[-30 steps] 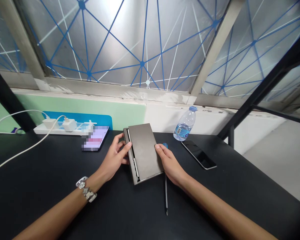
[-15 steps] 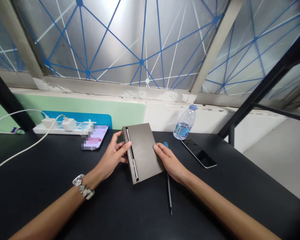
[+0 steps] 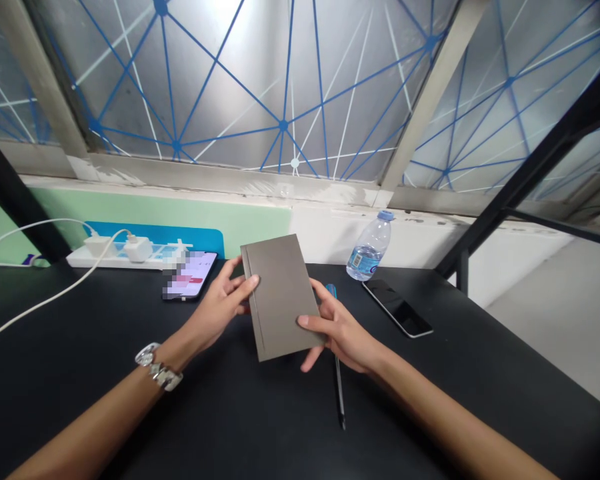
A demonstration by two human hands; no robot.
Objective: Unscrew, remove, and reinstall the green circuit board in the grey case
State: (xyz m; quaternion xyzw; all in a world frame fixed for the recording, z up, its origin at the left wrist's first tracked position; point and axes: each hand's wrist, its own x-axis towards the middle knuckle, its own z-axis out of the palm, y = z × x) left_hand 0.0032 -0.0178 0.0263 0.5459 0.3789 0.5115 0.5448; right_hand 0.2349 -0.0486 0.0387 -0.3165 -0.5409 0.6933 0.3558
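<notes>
A grey-brown hard-covered notebook (image 3: 280, 300) is held up over the black desk, tilted, with a crease running down its left side. My left hand (image 3: 225, 297) grips its left edge, thumb on the cover and the other fingers behind. At the lower right edge, my right hand (image 3: 337, 327) pinches the notebook, its thumb lying on the cover; one fingertip shows below the edge. A slim pen-like stick (image 3: 339, 390) with a blue end lies on the desk, partly hidden by my right hand.
On the black desk (image 3: 205, 427), a lit phone (image 3: 193, 277) lies left and a dark-screened phone (image 3: 399, 308) right. A water bottle (image 3: 370, 247) stands against the wall. A white power strip (image 3: 80, 259) with chargers and cables is at the back left.
The notebook has turned so its front cover faces me, and the open slot along its left side no longer shows. My right thumb has moved lower and further onto the cover.
</notes>
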